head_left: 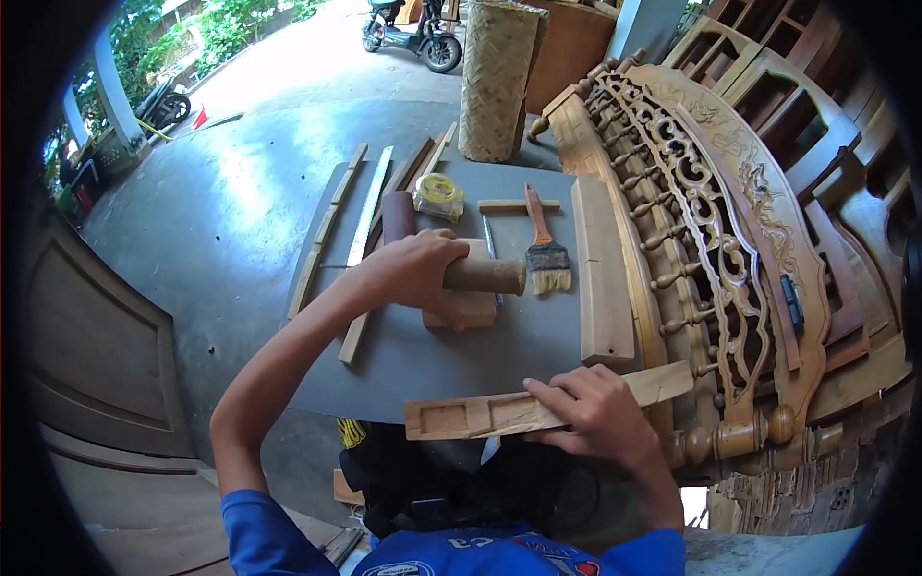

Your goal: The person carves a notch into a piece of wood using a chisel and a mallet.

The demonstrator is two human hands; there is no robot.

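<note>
Block (pixel 469 312): at the middle of the tabletop (pixel 519 341), under the cylinder (pixel 490 277)
Tape measure (pixel 439 195): at 12 o'clock from the block
Brush (pixel 545 252): at 2 o'clock, between block and beam (pixel 605 288)
Beam: at 3 o'clock, along the right edge
Slat (pixel 461 420): at 6 o'clock, across the near edge
Ruler (pixel 371 204): at 10 o'clock
Roll (pixel 497 82): at 12 o'clock, behind the tabletop

Scooter (pixel 415 36) on sunlit floor (pixel 235 187)
</note>
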